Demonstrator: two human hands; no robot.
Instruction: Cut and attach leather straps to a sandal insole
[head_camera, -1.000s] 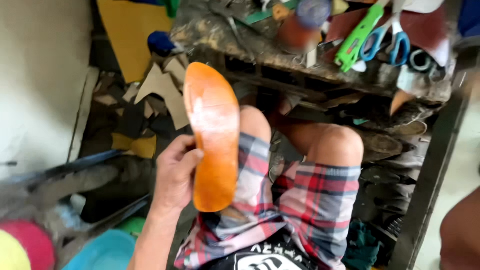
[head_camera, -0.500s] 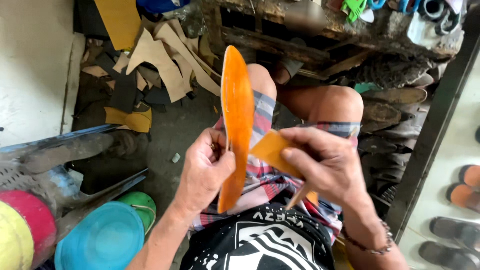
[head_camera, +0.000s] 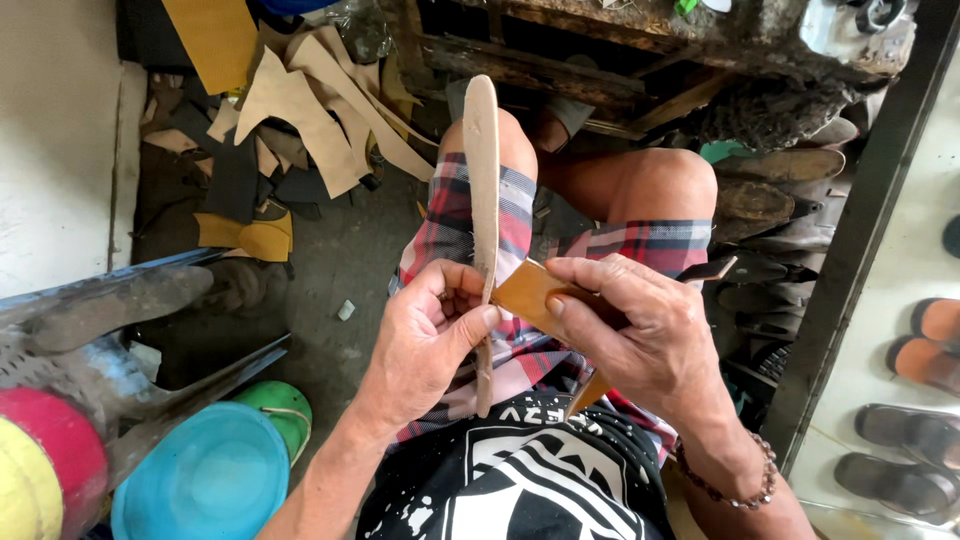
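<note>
The left hand (head_camera: 425, 335) grips a long tan shoe sole (head_camera: 483, 200) edge-on, fingers closed around its lower part, the sole standing upright over the plaid shorts (head_camera: 480, 215). The right hand (head_camera: 640, 335) pinches a tan leather piece (head_camera: 520, 295) between thumb and fingers, pressing it against the sole's edge. Leather scraps (head_camera: 290, 110) lie on the floor beyond the knees
</note>
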